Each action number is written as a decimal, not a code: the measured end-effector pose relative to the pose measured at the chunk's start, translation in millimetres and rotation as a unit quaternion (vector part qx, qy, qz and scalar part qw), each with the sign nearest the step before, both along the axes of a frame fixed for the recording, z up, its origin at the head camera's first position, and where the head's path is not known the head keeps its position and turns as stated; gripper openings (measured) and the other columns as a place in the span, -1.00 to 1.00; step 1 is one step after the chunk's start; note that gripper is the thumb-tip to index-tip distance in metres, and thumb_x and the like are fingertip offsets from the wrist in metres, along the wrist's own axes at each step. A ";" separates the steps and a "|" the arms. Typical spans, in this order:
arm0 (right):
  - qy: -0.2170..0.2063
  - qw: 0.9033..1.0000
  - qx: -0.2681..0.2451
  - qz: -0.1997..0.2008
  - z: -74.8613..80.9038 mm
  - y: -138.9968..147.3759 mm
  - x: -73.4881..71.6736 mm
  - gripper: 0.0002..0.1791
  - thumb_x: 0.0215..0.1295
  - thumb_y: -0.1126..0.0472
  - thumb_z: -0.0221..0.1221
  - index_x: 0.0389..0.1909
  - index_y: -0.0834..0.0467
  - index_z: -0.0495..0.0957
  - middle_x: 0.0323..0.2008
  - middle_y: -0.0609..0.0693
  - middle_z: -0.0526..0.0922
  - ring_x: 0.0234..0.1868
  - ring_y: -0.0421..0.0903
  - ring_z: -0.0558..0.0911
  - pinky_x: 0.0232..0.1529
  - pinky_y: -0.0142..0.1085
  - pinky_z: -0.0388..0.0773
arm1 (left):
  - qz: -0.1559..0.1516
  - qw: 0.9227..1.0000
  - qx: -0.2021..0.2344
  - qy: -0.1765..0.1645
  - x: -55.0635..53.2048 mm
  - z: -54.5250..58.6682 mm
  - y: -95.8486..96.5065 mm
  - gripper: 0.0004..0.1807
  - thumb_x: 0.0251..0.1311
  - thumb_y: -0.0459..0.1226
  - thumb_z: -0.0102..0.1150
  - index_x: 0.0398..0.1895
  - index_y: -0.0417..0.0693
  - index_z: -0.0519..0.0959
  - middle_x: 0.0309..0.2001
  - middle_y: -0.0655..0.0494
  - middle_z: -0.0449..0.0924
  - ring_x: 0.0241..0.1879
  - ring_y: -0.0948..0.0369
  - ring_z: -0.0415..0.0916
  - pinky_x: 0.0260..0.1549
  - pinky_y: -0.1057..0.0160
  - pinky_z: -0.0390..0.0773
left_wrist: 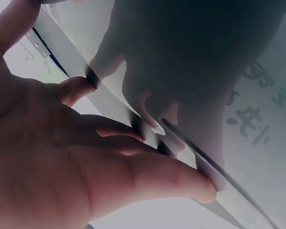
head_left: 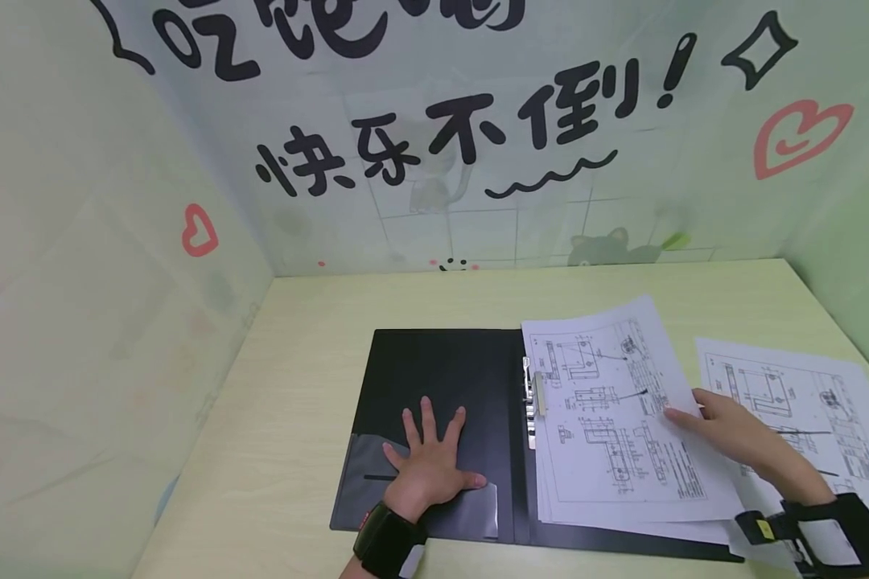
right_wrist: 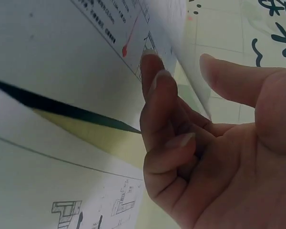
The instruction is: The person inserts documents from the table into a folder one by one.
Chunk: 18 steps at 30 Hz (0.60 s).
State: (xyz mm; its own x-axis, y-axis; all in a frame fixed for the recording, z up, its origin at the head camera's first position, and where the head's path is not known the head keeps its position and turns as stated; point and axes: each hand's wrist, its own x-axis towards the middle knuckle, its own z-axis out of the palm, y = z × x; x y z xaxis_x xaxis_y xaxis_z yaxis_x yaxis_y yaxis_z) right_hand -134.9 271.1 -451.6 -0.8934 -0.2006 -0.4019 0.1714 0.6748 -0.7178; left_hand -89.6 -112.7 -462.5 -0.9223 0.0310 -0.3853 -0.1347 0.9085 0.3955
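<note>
My left hand [head_left: 431,470] lies with spread fingers on the left cover of the black clip folder [head_left: 442,370], over its clear pocket [head_left: 485,511]. In the left wrist view, the left hand [left_wrist: 114,157] is close over the glossy cover, which reflects it. My right hand [head_left: 731,430] is at the right edge of the printed drawing sheets [head_left: 594,450] in the folder, one fingertip overlapping the top sheet. The right wrist view has the right hand [right_wrist: 205,148] with bent fingers against the paper and the thumb standing apart.
Another printed drawing sheet [head_left: 840,378] lies on the pale wooden table [head_left: 275,450], partly under the right forearm. The metal clip [head_left: 532,402] stands along the folder's spine. Fabric walls [head_left: 420,233] with lettering enclose the table's back and sides.
</note>
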 end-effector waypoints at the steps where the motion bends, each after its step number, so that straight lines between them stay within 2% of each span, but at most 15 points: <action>1: 0.003 1.000 0.011 0.004 0.1 1.4 -0.1 -0.32 0.50 -0.01 0.02 0.34 0.46 0.19 -0.29 0.14 0.74 -0.42 -0.01 0.76 -0.45 -0.21 0.69 | 0.000 1.000 0.000 0.001 0.0 0.3 -0.2 0.09 -0.10 0.07 0.51 0.53 0.22 0.14 0.61 -0.18 -0.36 0.56 -0.30 -0.46 0.23 -0.63 -0.23; 7: 0.019 0.992 0.123 0.034 3.4 15.1 -0.9 -0.34 0.49 -0.15 -0.02 0.06 0.46 0.48 -0.38 0.00 0.63 -0.40 -0.12 0.55 -0.46 -0.29 0.42 | -0.002 1.000 -0.002 0.000 -0.7 0.5 -0.8 0.09 -0.09 0.08 0.49 0.54 0.22 0.12 0.61 -0.17 -0.37 0.56 -0.30 -0.46 0.23 -0.64 -0.22; 12: 0.020 0.985 0.163 0.059 5.9 31.8 -0.7 -0.38 0.51 -0.16 -0.07 -0.09 0.37 0.59 -0.40 -0.04 0.61 -0.38 -0.11 0.49 -0.40 -0.27 0.33 | 0.001 1.000 -0.002 -0.002 -1.0 -0.1 -1.5 0.09 -0.09 0.08 0.49 0.54 0.23 0.12 0.61 -0.17 -0.38 0.56 -0.29 -0.47 0.23 -0.63 -0.23; 14: 0.013 0.984 0.172 0.052 5.3 41.9 -0.6 -0.34 0.51 -0.16 -0.07 -0.05 0.44 0.56 -0.39 -0.02 0.65 -0.38 -0.10 0.51 -0.39 -0.26 0.36 | 0.002 1.000 -0.002 -0.002 -0.9 0.2 -1.7 0.09 -0.09 0.08 0.49 0.54 0.23 0.12 0.61 -0.17 -0.38 0.56 -0.29 -0.47 0.23 -0.63 -0.23; 18: 0.006 0.980 0.197 -0.005 -1.0 69.6 -0.3 -0.23 0.46 -0.20 0.00 0.02 0.57 0.43 -0.39 0.13 0.66 -0.37 -0.04 0.53 -0.39 -0.23 0.43 | 0.002 1.000 -0.002 -0.003 -0.6 0.8 -1.6 0.09 -0.09 0.07 0.50 0.54 0.23 0.13 0.61 -0.16 -0.38 0.56 -0.29 -0.48 0.23 -0.63 -0.24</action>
